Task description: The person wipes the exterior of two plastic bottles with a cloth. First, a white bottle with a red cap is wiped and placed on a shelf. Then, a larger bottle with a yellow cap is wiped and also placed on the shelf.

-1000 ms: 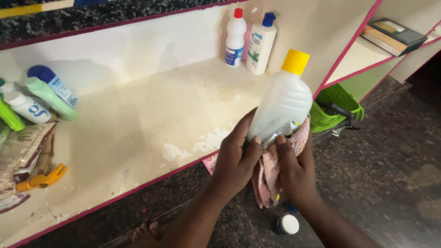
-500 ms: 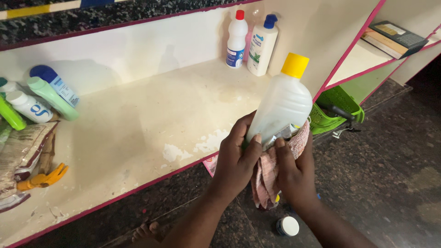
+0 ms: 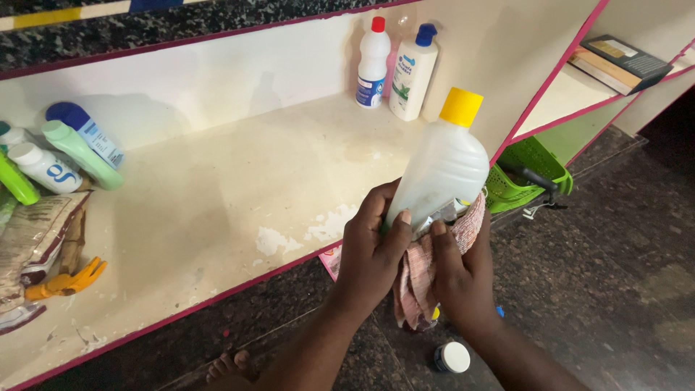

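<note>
Bottles (image 3: pixel 51 156) lie in a pile at nine o'clock, on the far left of the cream shelf (image 3: pixel 217 195). Some are white, some green, and one has a blue cap. Just below them sit a brown bag (image 3: pixel 32 242) and a yellow toy-like thing (image 3: pixel 69 280). At twelve o'clock, two white bottles (image 3: pixel 393 65) stand up straight in the back corner. Near six o'clock, the left hand (image 3: pixel 373 253) grips the bottom of a big white bottle with a yellow cap (image 3: pixel 445 163). The bottle tilts over the shelf's front edge. The right hand (image 3: pixel 463 271) presses a pink cloth (image 3: pixel 423 279) against the bottle. At three o'clock is a green basket (image 3: pixel 525 174). A small white lid (image 3: pixel 453 356) lies on the dark floor (image 3: pixel 615 253).
</note>
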